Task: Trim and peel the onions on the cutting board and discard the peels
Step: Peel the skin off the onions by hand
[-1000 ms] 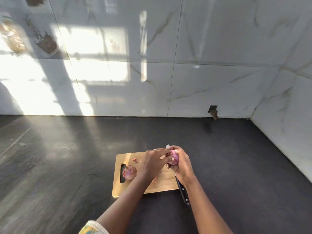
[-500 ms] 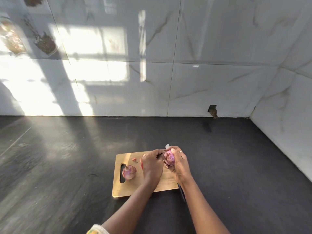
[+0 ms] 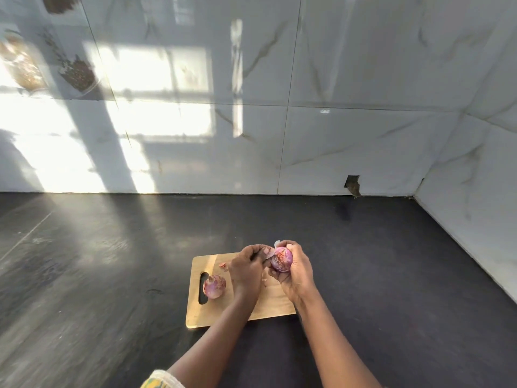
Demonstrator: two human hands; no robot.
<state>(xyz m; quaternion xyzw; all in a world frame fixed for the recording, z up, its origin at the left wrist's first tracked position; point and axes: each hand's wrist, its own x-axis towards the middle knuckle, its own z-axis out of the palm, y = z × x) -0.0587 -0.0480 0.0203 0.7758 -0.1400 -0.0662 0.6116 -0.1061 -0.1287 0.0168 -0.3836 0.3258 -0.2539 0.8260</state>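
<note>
I see the right hand (image 3: 293, 271) wrapped around a purple onion (image 3: 281, 259), held up just above the far right part of the cutting board (image 3: 275, 302). The left hand (image 3: 246, 271) is beside it, its fingers (image 3: 258, 252) pinched on a flap of peel (image 3: 268, 252) that stands away from the onion's left side. A pale tip pokes out above the right hand; I cannot tell what it is. A second onion (image 3: 214, 287) rests on the board's left part, next to the handle slot, with a small scrap of peel (image 3: 223, 265) lying farther back. The board sits on the dark worktop (image 3: 98, 261).
</note>
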